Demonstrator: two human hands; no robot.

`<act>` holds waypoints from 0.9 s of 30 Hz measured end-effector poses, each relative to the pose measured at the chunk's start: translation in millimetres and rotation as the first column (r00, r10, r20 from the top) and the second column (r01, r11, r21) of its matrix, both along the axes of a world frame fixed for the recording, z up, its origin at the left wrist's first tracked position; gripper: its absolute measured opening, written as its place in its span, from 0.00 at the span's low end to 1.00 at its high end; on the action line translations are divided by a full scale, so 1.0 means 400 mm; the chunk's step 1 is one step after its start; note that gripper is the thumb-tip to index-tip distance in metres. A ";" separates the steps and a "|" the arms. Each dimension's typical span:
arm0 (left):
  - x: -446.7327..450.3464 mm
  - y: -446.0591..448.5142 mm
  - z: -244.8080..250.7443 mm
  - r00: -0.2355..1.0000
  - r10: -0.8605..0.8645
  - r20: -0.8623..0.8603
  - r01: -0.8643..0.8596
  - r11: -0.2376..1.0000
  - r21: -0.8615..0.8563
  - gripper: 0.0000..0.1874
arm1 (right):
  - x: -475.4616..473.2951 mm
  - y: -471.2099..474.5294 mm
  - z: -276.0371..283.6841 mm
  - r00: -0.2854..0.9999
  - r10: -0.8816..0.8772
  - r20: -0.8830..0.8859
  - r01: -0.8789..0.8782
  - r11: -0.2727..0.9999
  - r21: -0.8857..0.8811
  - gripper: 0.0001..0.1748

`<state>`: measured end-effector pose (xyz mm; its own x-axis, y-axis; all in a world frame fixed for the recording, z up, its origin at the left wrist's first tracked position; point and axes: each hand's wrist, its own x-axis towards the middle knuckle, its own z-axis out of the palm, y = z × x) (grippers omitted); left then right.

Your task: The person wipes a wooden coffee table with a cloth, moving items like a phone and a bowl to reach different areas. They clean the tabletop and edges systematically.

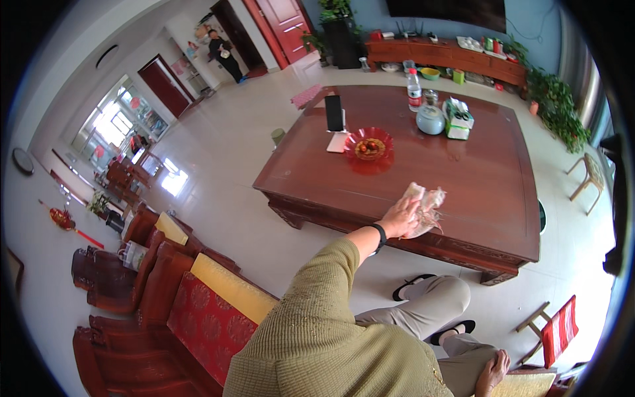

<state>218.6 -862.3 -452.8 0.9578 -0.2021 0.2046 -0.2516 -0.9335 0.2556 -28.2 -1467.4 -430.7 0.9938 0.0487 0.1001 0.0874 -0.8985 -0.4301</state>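
My left hand (pixel 401 218), with a black band on the wrist, lies on a crumpled pale pink and white cloth (pixel 427 211). Both are at the near edge of a dark red wooden table (pixel 476 183). Fingers bend over the cloth's left part, its loose folds spreading to the right. At the lower right, my right hand (pixel 493 371) rests on my trouser leg near the knee, with no object seen in it. Farther across the tabletop stand a red glass bowl (pixel 368 144) with small items inside and a phone (pixel 335 113) upright on a white stand (pixel 338 141).
A plastic bottle (pixel 414 91), pale blue jar (pixel 430 120) and tissue packs (pixel 459 120) stand on the table's far side. A carved sofa (pixel 163 288) is at left, a folding stool (pixel 559 330) at lower right. Another person (pixel 225 54) stands far back by a doorway.
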 end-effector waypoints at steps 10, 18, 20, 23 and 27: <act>-0.065 0.101 -0.001 0.958 0.276 -0.081 -0.277 0.961 0.000 0.42 | 0.002 0.016 0.017 1.000 0.004 -0.022 -0.005 0.998 -0.056 0.22; -0.072 0.099 0.015 0.958 0.273 -0.091 -0.273 0.962 0.007 0.42 | 0.001 0.020 0.020 1.000 -0.005 0.012 0.006 0.996 -0.088 0.22; -0.074 0.094 0.021 0.953 0.285 -0.099 -0.287 0.958 -0.004 0.42 | 0.002 0.017 0.016 1.000 0.006 0.028 -0.004 0.997 -0.075 0.22; -0.074 0.090 0.028 0.949 0.285 -0.131 -0.286 0.958 0.009 0.41 | 0.000 0.014 0.010 0.998 0.017 0.054 -0.012 0.997 -0.080 0.22; -0.071 0.093 0.024 0.949 0.294 -0.115 -0.294 0.956 0.022 0.42 | 0.001 0.011 0.015 1.000 -0.020 -0.018 0.019 0.998 -0.060 0.23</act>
<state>190.0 -825.2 -443.1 0.9919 0.0913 0.0887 0.0652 -0.9629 0.2619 -27.6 -1462.9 -424.8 0.9963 0.0346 0.0790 0.0620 -0.9243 -0.3766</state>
